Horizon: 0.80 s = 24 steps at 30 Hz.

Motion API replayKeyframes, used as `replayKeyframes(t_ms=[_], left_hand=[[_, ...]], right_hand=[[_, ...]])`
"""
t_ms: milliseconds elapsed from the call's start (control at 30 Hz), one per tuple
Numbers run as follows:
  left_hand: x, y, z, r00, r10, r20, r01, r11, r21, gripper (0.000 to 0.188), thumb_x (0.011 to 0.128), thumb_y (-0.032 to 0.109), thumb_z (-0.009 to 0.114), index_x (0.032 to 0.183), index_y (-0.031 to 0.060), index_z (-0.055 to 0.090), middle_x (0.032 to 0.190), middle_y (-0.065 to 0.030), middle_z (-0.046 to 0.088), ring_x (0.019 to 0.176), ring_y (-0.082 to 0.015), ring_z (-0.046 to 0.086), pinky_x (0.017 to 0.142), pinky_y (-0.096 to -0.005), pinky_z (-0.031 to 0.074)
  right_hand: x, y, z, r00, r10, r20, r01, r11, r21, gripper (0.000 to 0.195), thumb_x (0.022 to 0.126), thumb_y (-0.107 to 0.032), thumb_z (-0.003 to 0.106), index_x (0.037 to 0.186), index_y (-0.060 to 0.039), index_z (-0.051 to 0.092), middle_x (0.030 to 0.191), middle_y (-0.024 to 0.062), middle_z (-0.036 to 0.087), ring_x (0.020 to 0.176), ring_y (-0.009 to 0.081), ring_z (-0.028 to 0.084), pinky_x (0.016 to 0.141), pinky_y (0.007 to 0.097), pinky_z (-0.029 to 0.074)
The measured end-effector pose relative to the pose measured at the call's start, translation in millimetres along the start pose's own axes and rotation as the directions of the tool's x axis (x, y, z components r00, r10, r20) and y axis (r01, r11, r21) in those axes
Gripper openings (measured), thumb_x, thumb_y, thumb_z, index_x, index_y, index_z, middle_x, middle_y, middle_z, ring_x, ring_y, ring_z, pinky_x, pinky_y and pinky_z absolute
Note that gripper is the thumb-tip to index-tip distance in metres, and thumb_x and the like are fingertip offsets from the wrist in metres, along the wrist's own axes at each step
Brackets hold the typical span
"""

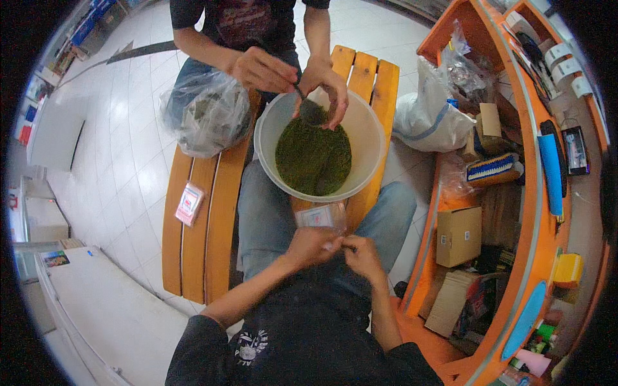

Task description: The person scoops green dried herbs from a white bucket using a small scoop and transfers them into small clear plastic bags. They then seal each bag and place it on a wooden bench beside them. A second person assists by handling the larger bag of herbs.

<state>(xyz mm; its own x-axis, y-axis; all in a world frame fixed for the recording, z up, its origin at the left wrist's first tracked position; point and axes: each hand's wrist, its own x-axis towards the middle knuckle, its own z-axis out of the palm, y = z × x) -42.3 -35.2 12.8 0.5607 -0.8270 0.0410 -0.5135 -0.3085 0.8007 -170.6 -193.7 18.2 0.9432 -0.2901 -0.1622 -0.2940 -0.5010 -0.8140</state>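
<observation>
My left hand (315,245) and my right hand (361,256) meet over my lap, fingertips pinching something small and pale between them; what it is cannot be made out. Just beyond them, a clear plastic packet with printing (321,216) lies at the bench edge below the tub. A large translucent plastic tub (372,144) stands on the wooden bench, holding a mound of dark green shredded or ground material (314,159). Across from me, another person's hands (270,72) hold a dark spoon (311,112) over the tub. A second printed packet (190,203) lies on the left bench.
A clear plastic bag with dark contents (207,118) rests on the left bench (193,260). At right stands an orange shelf unit (524,193) with a cardboard box (458,236) and a brush (492,170). A white woven sack (429,120) leans beside it. A white chest (111,313) is at lower left.
</observation>
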Motion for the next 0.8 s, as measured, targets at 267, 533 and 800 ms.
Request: replayKeyframes(t_ms=[267, 533, 800], left_hand=[[6.3, -11.3, -2.2, 0.967, 0.249, 0.045, -0.244, 0.966, -0.087, 0.055, 0.089, 0.036, 0.077, 0.138, 0.0177, 0.06, 0.144, 0.0005, 0.06, 0.108, -0.0276, 0.071, 0.079, -0.0418, 0.06], [2.4, -23.3, 10.6, 0.979, 0.173, 0.107, -0.175, 0.985, 0.006, 0.074, 0.078, 0.038, 0.083, 0.143, 0.0172, 0.054, 0.14, -0.0008, 0.062, 0.1, -0.0283, 0.072, 0.075, -0.0423, 0.06], [6.9, -20.3, 5.5, 0.99, 0.095, 0.102, -0.09, 0.995, -0.051, 0.067, 0.075, 0.033, 0.083, 0.134, 0.0161, 0.056, 0.131, -0.0012, 0.066, 0.098, -0.028, 0.072, 0.074, -0.0436, 0.059]], right_hand=[[2.3, 3.9, -21.4, 0.999, 0.046, -0.017, -0.048, 0.983, -0.177, 0.018, 0.082, -0.007, 0.064, 0.096, -0.0061, 0.075, 0.095, 0.016, 0.07, 0.089, 0.0388, 0.068, 0.076, 0.0465, 0.054], [15.9, -38.6, -28.5, 0.977, 0.212, 0.01, -0.2, 0.934, -0.295, 0.035, 0.075, -0.024, 0.086, 0.102, -0.0048, 0.075, 0.092, 0.0106, 0.069, 0.077, 0.0281, 0.066, 0.071, 0.0389, 0.052], [22.6, -30.9, -27.1, 0.993, 0.112, 0.035, -0.097, 0.95, -0.296, 0.036, 0.078, -0.034, 0.084, 0.105, -0.01, 0.078, 0.119, 0.0069, 0.072, 0.101, 0.0329, 0.071, 0.084, 0.0421, 0.056]])
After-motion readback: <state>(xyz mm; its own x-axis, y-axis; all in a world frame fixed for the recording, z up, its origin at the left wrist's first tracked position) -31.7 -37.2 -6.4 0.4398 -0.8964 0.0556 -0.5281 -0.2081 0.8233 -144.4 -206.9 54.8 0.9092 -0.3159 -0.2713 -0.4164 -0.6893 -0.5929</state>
